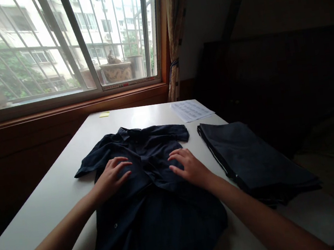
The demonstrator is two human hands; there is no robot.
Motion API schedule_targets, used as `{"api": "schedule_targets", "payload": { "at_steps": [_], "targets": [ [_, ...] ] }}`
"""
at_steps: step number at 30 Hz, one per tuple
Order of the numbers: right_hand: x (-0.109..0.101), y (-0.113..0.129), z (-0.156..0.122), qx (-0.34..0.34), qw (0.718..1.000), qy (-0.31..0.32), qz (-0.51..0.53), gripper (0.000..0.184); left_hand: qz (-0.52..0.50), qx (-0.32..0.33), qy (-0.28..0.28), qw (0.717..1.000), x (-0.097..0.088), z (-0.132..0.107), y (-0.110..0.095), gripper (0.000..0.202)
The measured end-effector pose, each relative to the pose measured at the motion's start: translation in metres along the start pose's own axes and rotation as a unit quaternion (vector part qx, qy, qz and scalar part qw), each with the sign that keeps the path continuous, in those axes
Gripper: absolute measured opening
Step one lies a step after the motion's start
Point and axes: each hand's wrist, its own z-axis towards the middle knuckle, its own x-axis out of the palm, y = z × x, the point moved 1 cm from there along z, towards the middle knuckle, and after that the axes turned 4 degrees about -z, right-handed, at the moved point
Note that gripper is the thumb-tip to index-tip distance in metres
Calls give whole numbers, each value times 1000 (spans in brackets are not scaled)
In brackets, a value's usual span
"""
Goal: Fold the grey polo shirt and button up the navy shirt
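A dark navy short-sleeved shirt lies front up on the white table, its collar toward the window and its sleeves out to both sides. Creases run down its middle, and the lower front is partly parted. My left hand rests on or just over the left chest, fingers spread and bent. On the other side, my right hand is at the right chest in much the same pose, fingers apart. Neither hand grips any cloth that I can see. The shirt's bottom runs out of view.
Right of the shirt, a stack of folded dark cloth lies along the edge of the white table. Printed paper sheets and a yellow sticky note are at the far end. Beyond stand a barred window and a tied curtain.
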Motion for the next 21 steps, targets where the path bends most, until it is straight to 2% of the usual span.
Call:
{"api": "schedule_targets", "payload": {
  "at_steps": [3, 6, 9, 13, 17, 21],
  "targets": [
    [-2, 42, -21, -21, 998, 63, -7, 33, 5, 0, 62, 998, 0, -25, -45, 28],
    [2, 58, -33, -12, 993, 96, -67, 34, 7, -40, 104, 994, 9, -38, -71, 27],
    [3, 53, -36, 24, 994, 86, -61, 15, -17, -83, 118, 989, 15, -43, -81, 22],
    [-6, 34, -34, 89, 991, 48, 91, 20, -117, -115, 167, 972, 8, -39, -85, 15],
    [-10, 19, -34, 155, 953, 85, 246, 30, -274, -175, 210, 922, 0, -31, -89, 30],
    [-10, 8, -37, 220, 907, 101, 346, 37, -384, -225, 198, 873, 3, -22, -93, 40]
  ]
}}
